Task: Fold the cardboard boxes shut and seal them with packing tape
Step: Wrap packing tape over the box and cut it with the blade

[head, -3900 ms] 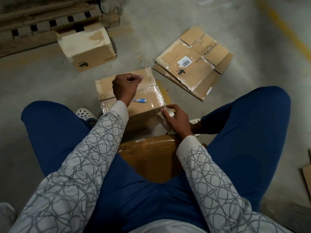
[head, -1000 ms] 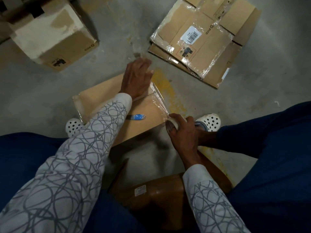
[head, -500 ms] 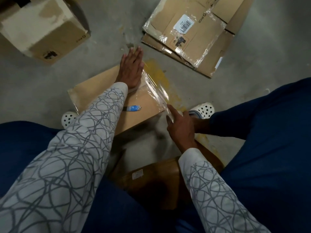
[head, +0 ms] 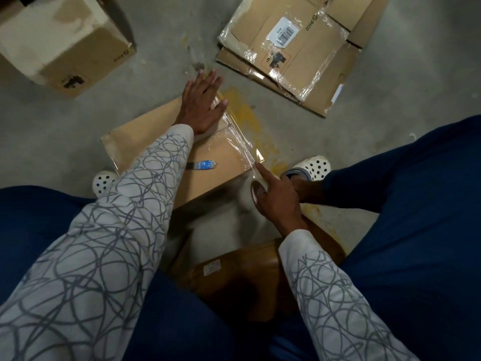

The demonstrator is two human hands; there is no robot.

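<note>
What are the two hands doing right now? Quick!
Left hand: open and flat, pressing the clear tape onto the cardboard box.
Right hand: holding the tape roll, index finger stretched out.

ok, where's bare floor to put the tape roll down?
Bare concrete floor between the upright box and the box being taped; another patch right of the flattened boxes, beyond the right knee. Crowded around the right hand, tape roll, shoe and brown stool.
</note>
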